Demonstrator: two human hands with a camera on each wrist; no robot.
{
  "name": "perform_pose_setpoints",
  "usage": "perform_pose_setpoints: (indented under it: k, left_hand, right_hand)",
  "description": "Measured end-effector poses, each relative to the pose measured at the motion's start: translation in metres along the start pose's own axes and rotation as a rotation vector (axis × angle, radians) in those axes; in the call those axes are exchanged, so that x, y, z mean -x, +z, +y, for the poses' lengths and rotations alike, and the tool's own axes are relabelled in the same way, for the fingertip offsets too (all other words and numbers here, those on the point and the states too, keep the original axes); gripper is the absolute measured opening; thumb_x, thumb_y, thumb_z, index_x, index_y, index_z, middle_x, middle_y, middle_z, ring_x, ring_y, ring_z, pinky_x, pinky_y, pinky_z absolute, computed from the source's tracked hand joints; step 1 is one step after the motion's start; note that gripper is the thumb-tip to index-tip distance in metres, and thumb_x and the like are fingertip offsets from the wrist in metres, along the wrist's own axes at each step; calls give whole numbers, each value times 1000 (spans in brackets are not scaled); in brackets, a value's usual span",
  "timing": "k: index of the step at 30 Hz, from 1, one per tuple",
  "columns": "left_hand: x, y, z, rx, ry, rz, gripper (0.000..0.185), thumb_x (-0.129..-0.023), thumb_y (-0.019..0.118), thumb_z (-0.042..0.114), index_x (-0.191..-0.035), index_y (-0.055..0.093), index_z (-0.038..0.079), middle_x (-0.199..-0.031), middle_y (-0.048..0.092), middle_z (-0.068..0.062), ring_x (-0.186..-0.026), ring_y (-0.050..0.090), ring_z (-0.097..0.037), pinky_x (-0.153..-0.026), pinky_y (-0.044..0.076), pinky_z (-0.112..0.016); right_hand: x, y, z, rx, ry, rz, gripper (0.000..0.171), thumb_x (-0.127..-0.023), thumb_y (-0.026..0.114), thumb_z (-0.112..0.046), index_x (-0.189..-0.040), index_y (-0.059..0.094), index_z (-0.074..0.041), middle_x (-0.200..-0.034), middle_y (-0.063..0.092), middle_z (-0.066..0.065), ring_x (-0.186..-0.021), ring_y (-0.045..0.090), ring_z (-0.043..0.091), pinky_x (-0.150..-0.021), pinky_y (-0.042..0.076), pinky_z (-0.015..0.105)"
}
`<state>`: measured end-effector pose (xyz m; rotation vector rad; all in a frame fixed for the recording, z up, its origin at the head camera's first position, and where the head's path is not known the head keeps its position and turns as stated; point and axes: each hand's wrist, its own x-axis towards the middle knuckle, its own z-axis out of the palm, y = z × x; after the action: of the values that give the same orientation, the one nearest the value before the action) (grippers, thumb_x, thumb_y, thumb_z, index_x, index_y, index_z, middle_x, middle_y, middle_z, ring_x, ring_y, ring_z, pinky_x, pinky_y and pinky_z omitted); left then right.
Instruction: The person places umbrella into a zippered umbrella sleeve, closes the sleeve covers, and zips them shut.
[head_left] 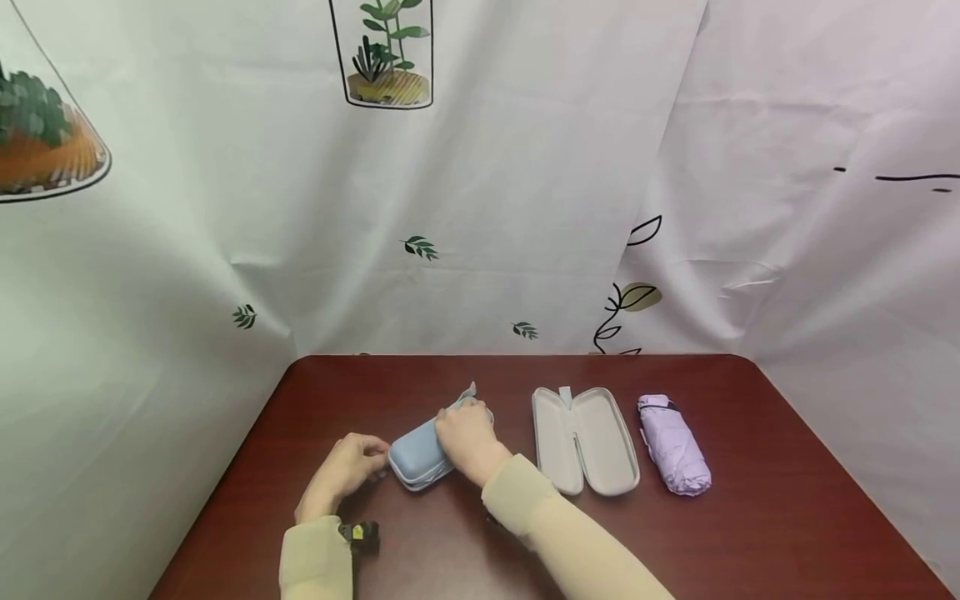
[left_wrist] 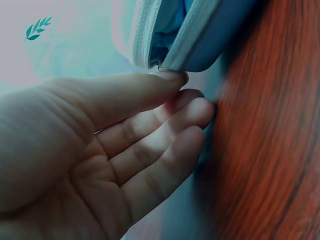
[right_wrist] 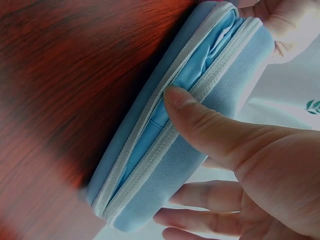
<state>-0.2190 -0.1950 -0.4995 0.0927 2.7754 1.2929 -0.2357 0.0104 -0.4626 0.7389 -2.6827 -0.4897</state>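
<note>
A blue zippered case [head_left: 416, 455] lies at a slant on the table, left of the middle. Its zip is undone along the side, and light blue fabric [right_wrist: 187, 74] shows in the gap. My right hand [head_left: 467, 437] grips the case's far half, thumb at the zip opening and fingers round the other side. At the near left end, my left hand [head_left: 347, 468] pinches at the small zip pull [left_wrist: 160, 68] with thumb and forefinger; its other fingers are loosely bent. Most of the pull is hidden behind the thumb.
Right of the case, a pale hard case [head_left: 611, 442] lies unfolded on the dark red table [head_left: 420, 550]. Beyond it lies a folded lilac umbrella [head_left: 677, 448]. A printed white curtain [head_left: 480, 208] hangs behind and at both sides of the table.
</note>
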Motion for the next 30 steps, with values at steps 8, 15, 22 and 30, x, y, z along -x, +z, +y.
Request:
perform_pose_setpoints:
  k: [8,15,22,30]
  left_hand:
    - [-3,-2,-1,16,7,-5,6,-85,69,0,-87,73,3,-67,65,-3,-58,60,-17,-57,48,-30]
    - [1,-3,2,9,-1,13,6,-88,67,1,-88,73,4,-68,65,-3,-61,61,-17,-58,48,-32]
    - [4,-3,-5,6,-25,21,3,-87,69,4,-87,72,3,-68,65,-1,-62,60,-16,-60,48,-31]
    - [7,-7,-2,51,-15,6,3,-84,70,0,-86,71,-1,-70,65,-4,-62,60,-18,-59,48,-32]
  right_hand:
    - [-1,-3,0,18,16,-29,28,-89,66,-17,-117,72,-19,-99,72,-5,-76,61,24,-65,51,36]
    - [3,-7,-6,42,30,-1,20,-92,63,-17,-105,77,-21,-88,72,-3,-64,57,20,-53,46,33]
    - [5,-10,-12,50,53,-2,16,-89,63,-17,-91,78,-21,-84,71,1,-63,57,20,-49,42,34]
    - [0,-7,-10,33,42,-21,11,-83,69,-18,-81,77,-26,-75,69,-6,-60,58,18,-48,43,35]
